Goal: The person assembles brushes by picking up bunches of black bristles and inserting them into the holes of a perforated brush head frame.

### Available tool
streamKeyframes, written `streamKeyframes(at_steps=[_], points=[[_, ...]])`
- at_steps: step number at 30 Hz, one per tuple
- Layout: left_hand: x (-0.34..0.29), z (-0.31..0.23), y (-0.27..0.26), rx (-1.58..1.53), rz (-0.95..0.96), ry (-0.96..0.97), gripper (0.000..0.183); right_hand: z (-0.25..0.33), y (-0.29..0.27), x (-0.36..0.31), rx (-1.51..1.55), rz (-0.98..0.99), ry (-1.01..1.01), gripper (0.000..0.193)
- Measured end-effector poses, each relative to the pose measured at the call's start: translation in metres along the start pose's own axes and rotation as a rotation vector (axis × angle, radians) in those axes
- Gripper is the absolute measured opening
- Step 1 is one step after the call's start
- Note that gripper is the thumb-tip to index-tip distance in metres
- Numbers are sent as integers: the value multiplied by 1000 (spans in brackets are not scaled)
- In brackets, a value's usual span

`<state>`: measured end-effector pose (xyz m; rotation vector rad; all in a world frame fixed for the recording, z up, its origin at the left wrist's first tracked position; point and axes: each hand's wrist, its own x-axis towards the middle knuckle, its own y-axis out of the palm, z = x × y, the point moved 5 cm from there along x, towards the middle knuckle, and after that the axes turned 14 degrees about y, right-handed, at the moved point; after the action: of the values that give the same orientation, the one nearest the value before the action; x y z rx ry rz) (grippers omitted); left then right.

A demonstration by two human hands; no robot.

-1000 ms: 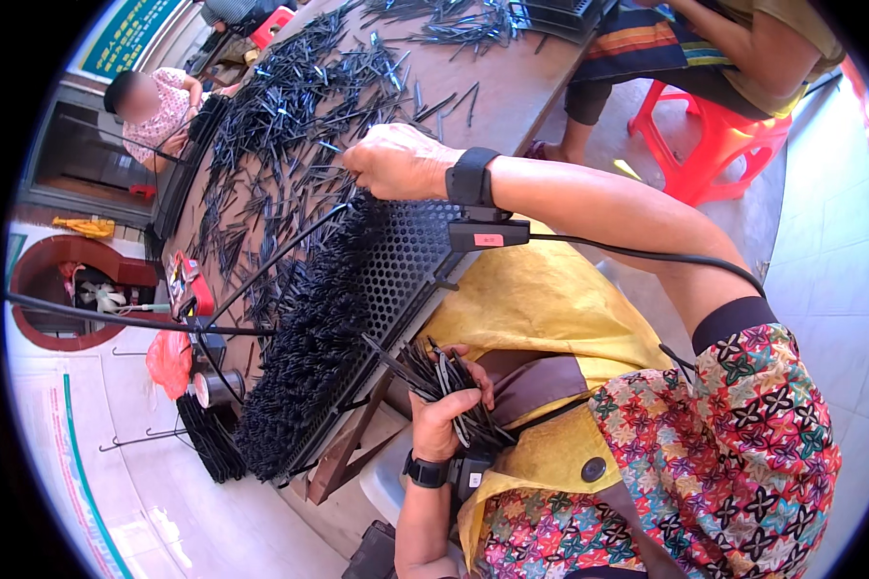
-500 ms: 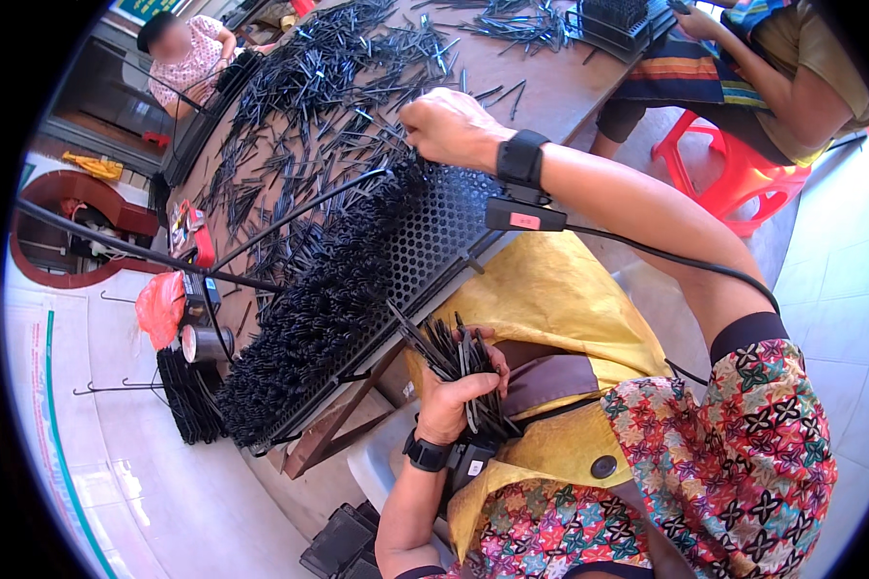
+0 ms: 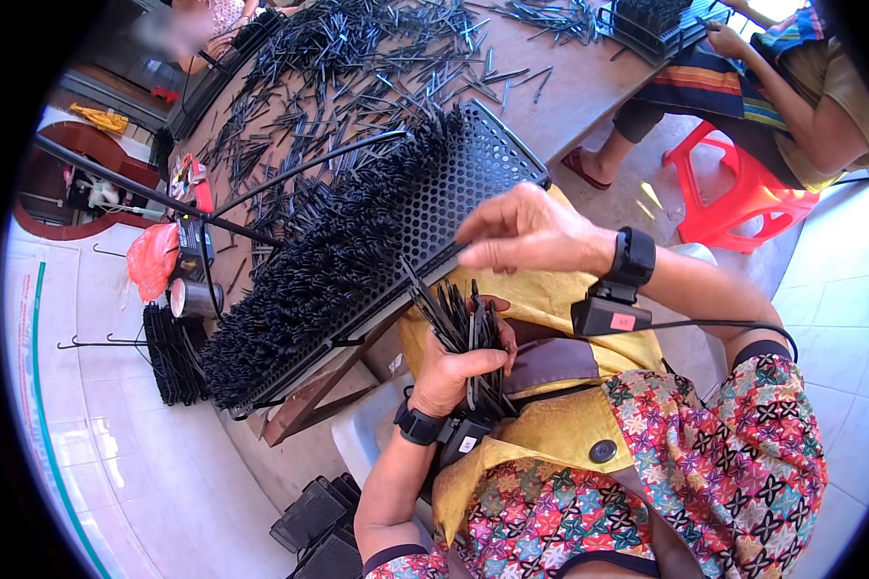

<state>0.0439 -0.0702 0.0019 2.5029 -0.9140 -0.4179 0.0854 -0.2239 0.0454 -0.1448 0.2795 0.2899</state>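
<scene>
A bundle of thin black sticks [image 3: 465, 333] is clasped in my left hand [image 3: 449, 376], in front of my yellow apron. Above it my right hand [image 3: 531, 232] hovers with thumb and fingers apart, and nothing shows between them. Beyond both hands a black perforated rack [image 3: 454, 207] leans slantwise at the table edge. Upright black pieces [image 3: 309, 261] are packed densely over its left part, while the holes along the near and right side are bare.
Loose black sticks [image 3: 348, 39] lie heaped across the brown table [image 3: 589, 96]. Black rods [image 3: 164, 203] cross on the left, near a red plastic bag [image 3: 153, 261] and a metal tin [image 3: 195, 298]. Two people sit at the table; a red stool [image 3: 734, 207] is under one.
My right hand has come back from the rack's far end toward my left hand, its fingers opening out. The left hand keeps its bundle.
</scene>
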Motion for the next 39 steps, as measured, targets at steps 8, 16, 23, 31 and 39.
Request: streamKeyframes(at_steps=[8, 16, 23, 31, 39], points=[[0, -5, 6, 19, 85, 25, 47, -8, 25, -8, 165, 132, -28, 22], [3, -3, 6, 110, 32, -7, 41, -4, 1, -11, -14, -176, 24, 10], [1, -1, 4, 83, -7, -27, 63, 12, -57, -3, 258, -532, -144, 9], [0, 3, 4, 35, 0, -34, 60, 33, -90, 26, -207, -992, -667, 8], [1, 4, 5, 59, 12, -23, 59, 43, -74, 51, -517, -922, -775, 7]])
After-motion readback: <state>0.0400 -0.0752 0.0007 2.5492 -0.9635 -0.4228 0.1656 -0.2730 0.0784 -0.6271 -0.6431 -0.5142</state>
